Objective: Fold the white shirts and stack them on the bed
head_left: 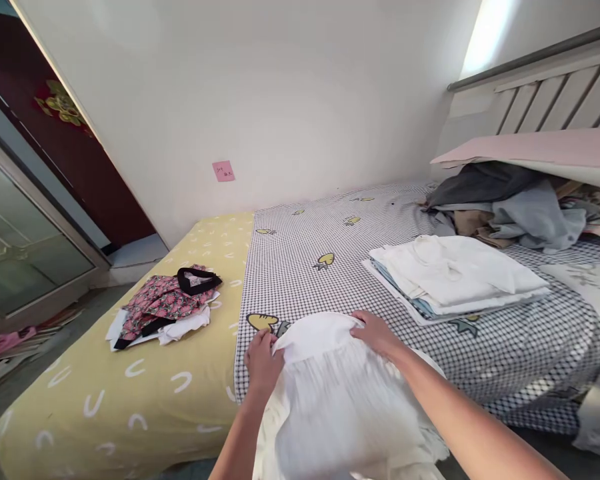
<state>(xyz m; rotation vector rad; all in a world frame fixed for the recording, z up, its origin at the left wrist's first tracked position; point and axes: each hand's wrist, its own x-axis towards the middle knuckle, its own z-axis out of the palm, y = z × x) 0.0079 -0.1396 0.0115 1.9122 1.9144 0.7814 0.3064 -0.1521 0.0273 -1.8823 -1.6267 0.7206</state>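
A white skirt (345,400) with a smooth waistband and gathered cloth below hangs over the near edge of the bed. My left hand (264,360) is closed on the left end of its waistband. At the waistband's right end, my right hand (376,332) pinches the cloth between thumb and fingers. The band is stretched between both hands on the checked bedsheet (300,267). The lower part of the skirt is slightly blurred and runs out of view at the bottom.
To the right lies a stack of folded white and blue clothes (450,273). A pink floral garment with black trim (170,300) lies on white cloth on the yellow sheet (200,373). Grey and brown clothes (520,207) are heaped under a pink board-like sheet (540,148) at the far right.
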